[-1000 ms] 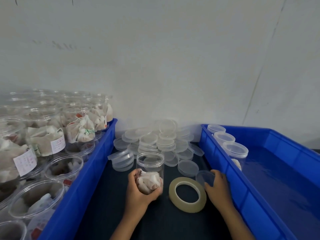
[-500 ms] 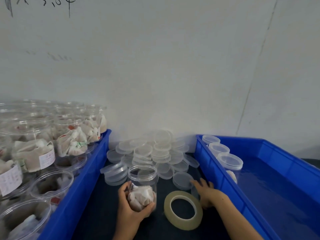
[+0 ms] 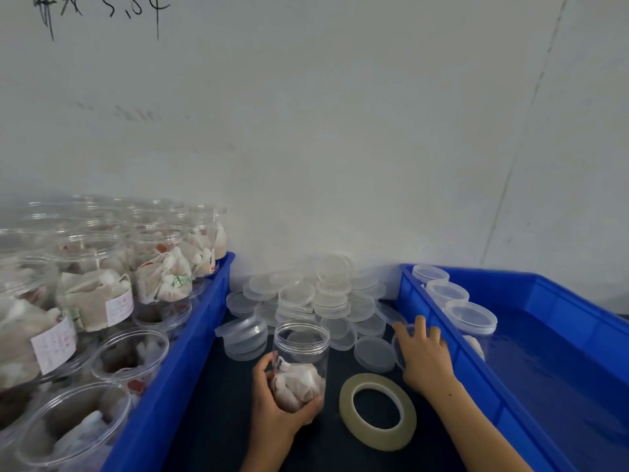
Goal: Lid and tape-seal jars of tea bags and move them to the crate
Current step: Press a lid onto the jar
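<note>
My left hand (image 3: 277, 408) grips an open clear jar (image 3: 301, 361) with tea bags in its lower half, standing upright on the dark table. My right hand (image 3: 423, 356) reaches over a clear lid (image 3: 398, 345) at the right edge of the lid pile, fingers spread on it beside the blue crate wall. A roll of clear tape (image 3: 377, 410) lies flat between my hands. The blue crate (image 3: 551, 369) on the right holds three lidded jars (image 3: 471, 316) along its far left side.
A heap of loose clear lids (image 3: 316, 298) lies against the wall behind the jar. A blue crate (image 3: 177, 386) on the left is packed with several open jars of tea bags (image 3: 95, 301). A pale wall stands close behind.
The camera has tilted up, so everything sits lower in view. My right hand has moved from beside the tape roll forward to a lid by the right crate. My left hand keeps its grip on the jar.
</note>
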A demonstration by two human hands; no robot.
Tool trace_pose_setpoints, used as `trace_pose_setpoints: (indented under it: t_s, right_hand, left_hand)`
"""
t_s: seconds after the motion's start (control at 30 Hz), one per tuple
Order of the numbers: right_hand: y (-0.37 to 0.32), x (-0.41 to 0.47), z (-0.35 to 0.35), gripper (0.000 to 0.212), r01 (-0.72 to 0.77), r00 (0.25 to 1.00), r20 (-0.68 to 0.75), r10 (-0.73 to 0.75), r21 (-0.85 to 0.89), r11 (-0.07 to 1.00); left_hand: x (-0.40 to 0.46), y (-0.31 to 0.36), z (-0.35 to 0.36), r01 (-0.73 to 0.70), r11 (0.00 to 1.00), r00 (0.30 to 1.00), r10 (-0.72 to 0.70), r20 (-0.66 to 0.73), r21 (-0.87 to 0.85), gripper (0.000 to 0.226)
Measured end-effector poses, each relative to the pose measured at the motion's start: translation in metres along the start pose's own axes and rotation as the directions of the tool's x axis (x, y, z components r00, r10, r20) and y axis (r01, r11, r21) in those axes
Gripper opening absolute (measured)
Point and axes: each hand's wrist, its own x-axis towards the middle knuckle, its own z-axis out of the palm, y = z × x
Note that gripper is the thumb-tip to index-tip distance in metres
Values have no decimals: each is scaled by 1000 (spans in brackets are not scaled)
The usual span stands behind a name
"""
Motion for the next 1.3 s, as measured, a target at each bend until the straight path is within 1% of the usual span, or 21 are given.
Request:
trace_pose_setpoints:
  t_s: [0.07, 0.1, 0.13, 0.17, 0.23, 0.27, 0.33, 0.37, 0.4, 0.43, 0.5, 0.63, 0.77, 0.87, 0.9, 0.93, 1.0, 1.07, 1.17, 1.23, 1.3]
  right_hand:
    - [-10, -5, -6, 70, 50, 982, -190, -7, 222, 974]
    - [-17, -8, -7, 66, 100, 960, -280, 14, 388, 916]
    - [-24, -10, -8, 62, 160, 938, -342, 57, 572, 805]
    - [-32, -13, -9, 59, 200, 930, -351, 111, 735, 648]
    - [-46, -19, -9, 62, 167, 952, -226, 207, 948, 270]
    - [-52, -21, -7, 63, 120, 966, -129, 225, 991, 51]
    - [-65, -27, -3, 57, 45, 975, 43, 219, 924, -381]
    - [-71, -28, -2, 50, 15, 973, 113, 200, 838, -546]
    - [-76, -29, 0, 42, -5, 973, 158, 170, 747, -665]
    - [-81, -32, 1, 36, -24, 973, 184, 138, 678, -734]
    - [-91, -38, 4, 39, -56, 978, 190, 82, 624, -780]
    - [-97, -46, 8, 58, -110, 989, 143, -27, 615, -781]
    - [-87, -47, 8, 55, -149, 988, 58, -141, 575, -804]
    - [-76, -47, 6, 73, -152, 984, 12, -179, 585, -796]
    - [-73, -47, 7, 72, -151, 982, -1, -190, 599, -787]
    - [-71, -47, 8, 63, -144, 980, -19, -197, 614, -776]
    - [-67, -46, 12, 40, -132, 977, -48, -210, 636, -760]
    - [-64, -45, 14, 27, -132, 975, -49, -215, 651, -748]
    - [-64, -47, 14, 26, -141, 968, -64, -244, 665, -733]
    - [-67, -49, 16, 27, -134, 962, -79, -261, 697, -704]
    - [-71, -50, 18, 41, -114, 956, -97, -275, 744, -659]
  left_hand:
    - [1, -1, -1, -2, 1000, 1000, 2, 10, 13, 98]
    - [1, -2, -1, -6, 1000, 1000, 5, 14, 22, 99]
    - [1, -1, -1, -9, 999, 1000, 8, 14, 32, 100]
    - [0, -1, -1, -11, 999, 1000, 11, 10, 43, 101]
    - [-1, 0, -2, -8, 998, 1000, 8, 5, 66, 102]
    - [-2, 1, -2, -4, 997, 1000, 3, 7, 75, 102]
    - [-3, 1, -3, -9, 997, 1000, 8, 17, 75, 100]
    - [-4, 2, -3, -15, 997, 1000, 13, 25, 74, 98]
    - [-4, 2, -3, -20, 997, 999, 18, 34, 77, 96]
    - [-4, 3, -3, -27, 996, 999, 23, 40, 82, 95]
    - [-5, 7, -4, -32, 996, 998, 27, 58, 83, 95]
    - [-6, 14, -5, -41, 997, 982, 29, 187, 63, 99]
    - [-8, 23, -4, 4, 999, 951, 12, 310, -49, 97]
    - [-8, 30, -4, 41, 997, 930, -14, 366, -67, 94]
    - [-8, 30, -5, 46, 996, 925, -16, 379, -70, 93]
    - [-7, 28, -6, 53, 996, 924, -19, 383, -77, 92]
    - [-8, 27, -9, 86, 992, 937, -48, 346, -97, 95]
    - [-9, 27, -9, 171, 975, 956, -129, 264, -144, 100]
    - [-9, 27, -10, 284, 908, 956, -241, 169, -310, 93]
    - [-9, 27, -9, 286, 858, 958, -256, 129, -426, 85]
    - [-8, 27, -11, 285, 807, 957, -267, 110, -518, 69]
